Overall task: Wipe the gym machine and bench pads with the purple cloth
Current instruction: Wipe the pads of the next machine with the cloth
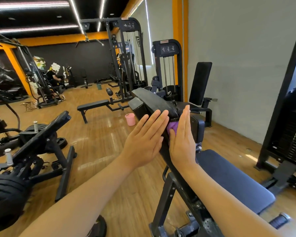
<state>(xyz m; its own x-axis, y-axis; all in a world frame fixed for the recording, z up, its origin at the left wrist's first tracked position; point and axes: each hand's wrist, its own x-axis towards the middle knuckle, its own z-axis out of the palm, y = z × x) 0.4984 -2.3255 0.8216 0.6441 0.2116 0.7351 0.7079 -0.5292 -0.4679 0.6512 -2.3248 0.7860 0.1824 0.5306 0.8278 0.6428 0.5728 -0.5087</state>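
Observation:
A long black tilted pad (pixel 154 101) of the gym machine runs from the centre away toward the back. My left hand (pixel 143 141) lies flat with straight fingers against the pad's left side. My right hand (pixel 182 142) is flat with straight fingers on the pad's right side and presses the purple cloth (pixel 172 127) against it. Only a small bunched part of the cloth shows between my hands. The dark blue seat pad (pixel 232 180) of the same machine lies below my right forearm.
A pink bucket (pixel 130 119) stands on the wooden floor left of the pad. A flat black bench (pixel 92 105) is behind it. A plate-loaded machine (pixel 32 151) stands at left, weight-stack machines (pixel 169 71) at back and right. A person sits far back left.

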